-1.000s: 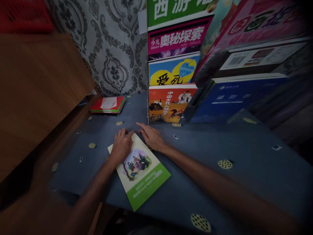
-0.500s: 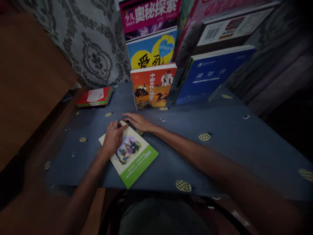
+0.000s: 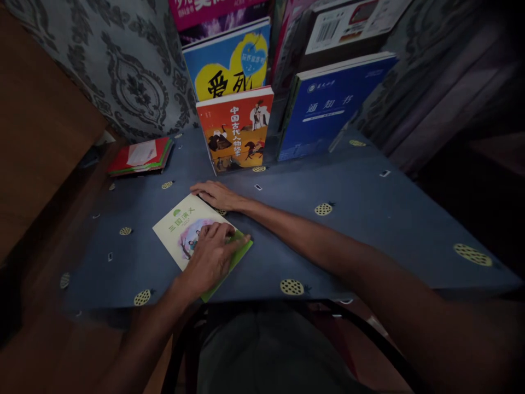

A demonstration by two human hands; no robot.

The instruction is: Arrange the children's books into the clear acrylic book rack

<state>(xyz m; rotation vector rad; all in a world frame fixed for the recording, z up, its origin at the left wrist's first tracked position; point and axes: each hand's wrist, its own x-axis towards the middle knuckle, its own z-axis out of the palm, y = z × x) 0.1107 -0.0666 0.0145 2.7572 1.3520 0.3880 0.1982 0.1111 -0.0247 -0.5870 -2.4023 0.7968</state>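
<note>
A cream and green paperback book (image 3: 172,235), closed, lies turned at an angle near the table's front edge. My left hand (image 3: 213,249) rests over its lower right part. The index finger stretches toward the right corner and the other fingers bend loosely, hiding most of the cover picture and the green band. At the book's far corner lies my right hand (image 3: 215,194), fingers extended and low over the tabletop, beside or touching the edge; exact contact cannot be made out. Neither hand grips anything.
An orange book (image 3: 235,134) stands in front of a blue and yellow book (image 3: 229,60). To their right a dark blue book (image 3: 332,109) leans upright. A red-topped stack (image 3: 141,156) lies at the back left. Pineapple-patterned cloth covers the table (image 3: 369,213).
My left hand has slid from the book's upper part down to its lower right, uncovering the title. My right hand stays by the far corner. The view has shifted somewhat.
</note>
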